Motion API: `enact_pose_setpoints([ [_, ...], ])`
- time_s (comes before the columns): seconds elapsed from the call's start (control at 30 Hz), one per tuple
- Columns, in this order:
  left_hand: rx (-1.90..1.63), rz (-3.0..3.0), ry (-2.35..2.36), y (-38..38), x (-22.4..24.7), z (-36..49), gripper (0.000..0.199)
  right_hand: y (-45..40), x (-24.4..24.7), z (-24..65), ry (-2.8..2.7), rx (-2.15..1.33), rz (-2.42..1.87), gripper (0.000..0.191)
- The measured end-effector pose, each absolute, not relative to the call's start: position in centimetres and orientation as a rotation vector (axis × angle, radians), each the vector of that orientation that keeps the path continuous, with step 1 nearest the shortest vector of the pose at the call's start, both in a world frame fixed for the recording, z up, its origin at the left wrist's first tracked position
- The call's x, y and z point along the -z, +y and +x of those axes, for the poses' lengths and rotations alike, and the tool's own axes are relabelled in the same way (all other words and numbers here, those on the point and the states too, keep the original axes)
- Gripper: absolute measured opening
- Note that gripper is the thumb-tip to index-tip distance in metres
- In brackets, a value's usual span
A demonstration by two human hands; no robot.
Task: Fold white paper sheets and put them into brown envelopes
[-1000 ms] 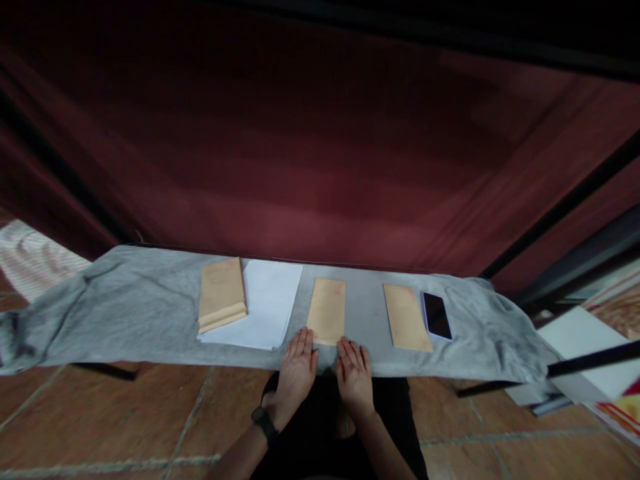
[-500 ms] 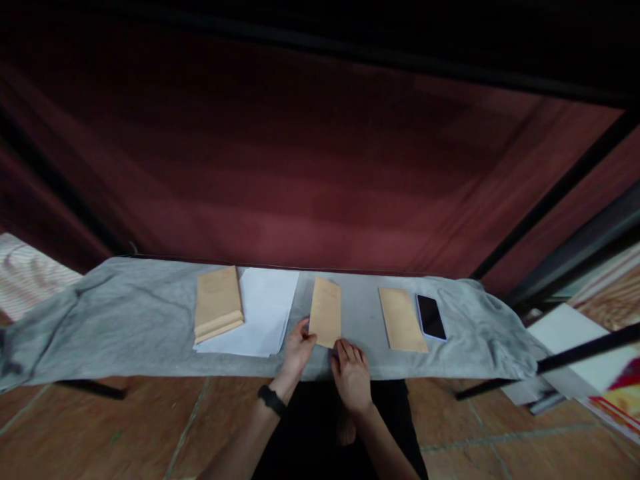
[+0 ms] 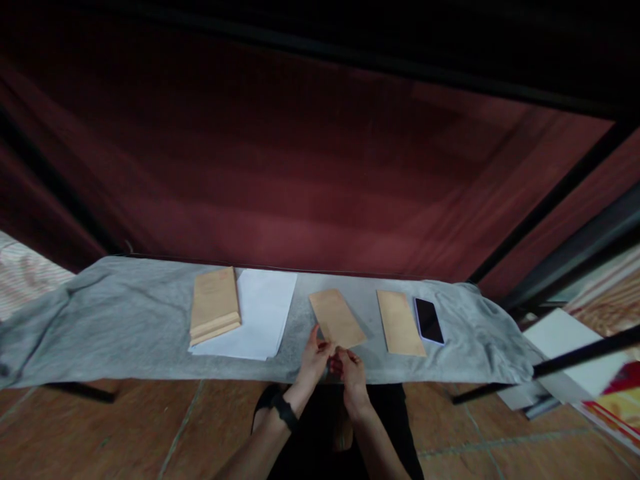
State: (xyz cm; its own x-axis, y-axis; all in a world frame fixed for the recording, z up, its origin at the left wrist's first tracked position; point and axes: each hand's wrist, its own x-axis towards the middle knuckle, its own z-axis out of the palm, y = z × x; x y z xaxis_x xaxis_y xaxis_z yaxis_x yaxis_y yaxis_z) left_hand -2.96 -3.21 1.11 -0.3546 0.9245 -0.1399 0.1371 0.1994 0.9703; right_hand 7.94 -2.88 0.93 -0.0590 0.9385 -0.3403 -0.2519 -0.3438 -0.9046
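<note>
As hands (image 3: 313, 361) meet, envelope (image 3: 339, 319) turned, newly slanting.

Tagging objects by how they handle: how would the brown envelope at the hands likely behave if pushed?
The brown envelope looks thin, so it is probably light and would likely bend. Being flat, it seems unlikely to roll. It may drag on the soft-looking gray cloth beneath.

We see matt brown kraft paper on the ctr envelope (image 3: 340, 320), ditto the RH envelope (image 3: 400, 323) & envelope stack (image 3: 214, 297); smooth matt white paper for the sheets (image 3: 267, 310). Phone screen (image 3: 429, 321): glossy blk glass look. Tablecloth (image 3: 140, 307): soft, fuzzy fabric. Red panel (image 3: 300, 213): smooth w/ slight sheen. Floor tiles (image 3: 135, 427): matt, ceramic-looking. Wristband (image 3: 285, 412): matt; we can't tell rubber vs. fabric.
</note>
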Motion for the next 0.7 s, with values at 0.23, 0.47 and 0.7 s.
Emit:
enact_pose_setpoints([
  [0.23, -0.968, 1.248, 1.962, -2.5, -0.2, -5.8, 0.059, -3.7, -0.1, 8.5, -1.186, -1.622, -1.272, 0.050],
  [0.47, -0.607, 1.540, 2.174, -3.0, -2.0, -7.6, 0.055, -3.2, 0.5, 11.9, -2.055, -0.447, -1.152, 0.041],
  [0.7, -0.542, 2.033, 2.208, -1.9, -1.7, -5.7, 0.051, -2.6, 2.1, 12.9, -2.317, -0.054, -1.060, 0.047],
])
